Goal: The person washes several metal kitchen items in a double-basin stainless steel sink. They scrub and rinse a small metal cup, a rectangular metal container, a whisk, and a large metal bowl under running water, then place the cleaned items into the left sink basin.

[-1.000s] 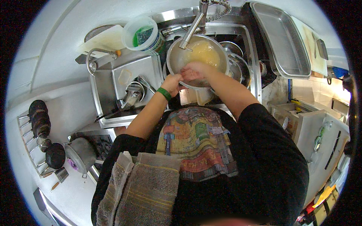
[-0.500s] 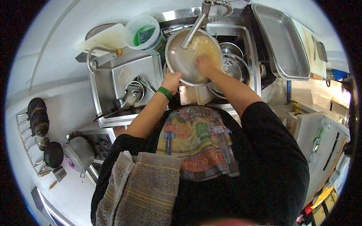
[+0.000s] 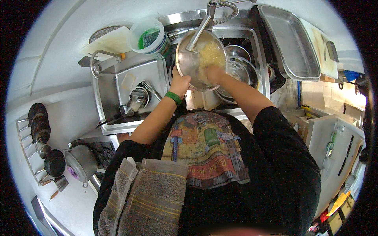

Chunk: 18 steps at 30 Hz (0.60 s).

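Observation:
A large metal bowl [image 3: 186, 59] is held over the right sink basin, under the spout of the faucet [image 3: 199, 33]. Cloudy yellowish liquid with pale bits [image 3: 211, 53] lies inside it. My left hand [image 3: 180, 84], with a green band at the wrist, grips the bowl's near-left rim. Down in the bowl, near the front wall, is my right hand [image 3: 214, 74]; its fingers are blurred and partly hidden, so I cannot make out whether they hold anything.
Metal bowls and lids [image 3: 240, 70] are piled in the right basin. The left basin [image 3: 106, 88] holds a whisk [image 3: 151, 89] and a metal container. A clear tub with green liquid [image 3: 146, 37] stands behind. At right is a perforated tray [image 3: 291, 43].
My right hand has moved toward the near side of the bowl, and the bowl has tilted slightly. My left hand keeps its hold on the rim.

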Motion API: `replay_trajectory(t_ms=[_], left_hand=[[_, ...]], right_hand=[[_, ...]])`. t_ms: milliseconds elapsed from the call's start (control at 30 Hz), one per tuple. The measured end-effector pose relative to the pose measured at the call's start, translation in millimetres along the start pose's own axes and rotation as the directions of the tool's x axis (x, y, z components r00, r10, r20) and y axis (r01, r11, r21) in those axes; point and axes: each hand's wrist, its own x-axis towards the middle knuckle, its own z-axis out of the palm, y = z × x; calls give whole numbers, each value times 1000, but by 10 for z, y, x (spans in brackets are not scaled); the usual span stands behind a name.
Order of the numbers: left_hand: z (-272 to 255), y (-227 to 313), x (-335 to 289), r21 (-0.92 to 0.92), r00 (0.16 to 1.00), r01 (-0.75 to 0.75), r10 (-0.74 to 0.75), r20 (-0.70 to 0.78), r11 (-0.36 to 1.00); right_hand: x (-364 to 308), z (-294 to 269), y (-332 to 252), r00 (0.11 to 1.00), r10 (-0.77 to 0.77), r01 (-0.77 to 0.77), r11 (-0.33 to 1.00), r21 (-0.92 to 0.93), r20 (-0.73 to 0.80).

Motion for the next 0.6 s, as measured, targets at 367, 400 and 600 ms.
replay_trajectory(t_ms=[367,400,600], left_hand=[[-65,-34,1,-227,959,269,-281,-22,936],[-99,-63,21,-265,953,298,-302,26,917],[-163,-144,280,-121,944,331,-328,42,936]], right_hand=[[-393,-577,287,519,797,-442,560,700,-310],[-504,-632,364,522,846,-395,354,848,-109],[-1364,-630,568,940,132,-179,-595,784,315]])
